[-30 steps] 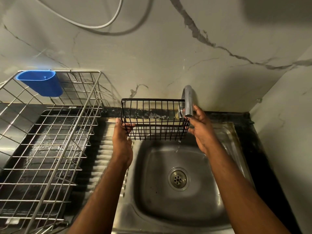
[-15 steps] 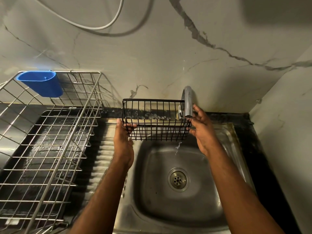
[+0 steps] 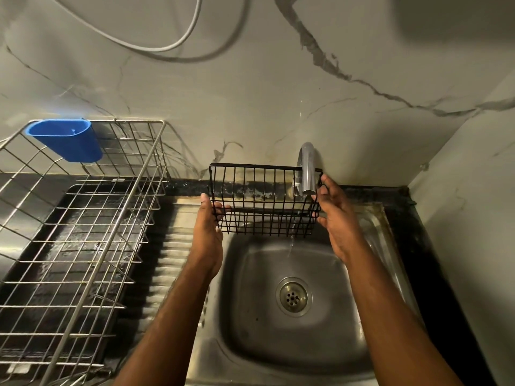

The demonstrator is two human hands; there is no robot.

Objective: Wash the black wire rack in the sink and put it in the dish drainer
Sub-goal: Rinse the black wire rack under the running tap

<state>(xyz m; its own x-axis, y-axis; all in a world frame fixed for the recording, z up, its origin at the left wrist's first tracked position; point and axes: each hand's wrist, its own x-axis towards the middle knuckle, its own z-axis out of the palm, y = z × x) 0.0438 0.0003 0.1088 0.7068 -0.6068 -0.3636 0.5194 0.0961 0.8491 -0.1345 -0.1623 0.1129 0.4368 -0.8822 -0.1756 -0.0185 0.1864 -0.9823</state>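
I hold the black wire rack (image 3: 264,201) over the sink (image 3: 295,355), directly under the faucet (image 3: 307,169), its right end taking the thin stream of water. My left hand (image 3: 207,232) grips the left end wall, thumb hooked over the wires, fingers behind. My right hand (image 3: 335,215) pinches the right end wall just beside the spout, fingers curled round the edge wires.

Handling guess: light, rigid coated wire, likely slick when wet. It should not flex or break. Best hold is the end walls or the thick top rim, fingers through the grid so it cannot slide.

The dish drainer (image 3: 80,235) sits left of the sink, well apart from the rack, with a blue cup (image 3: 67,140) hung on its far rim.

No brand, label or readable writing anywhere.
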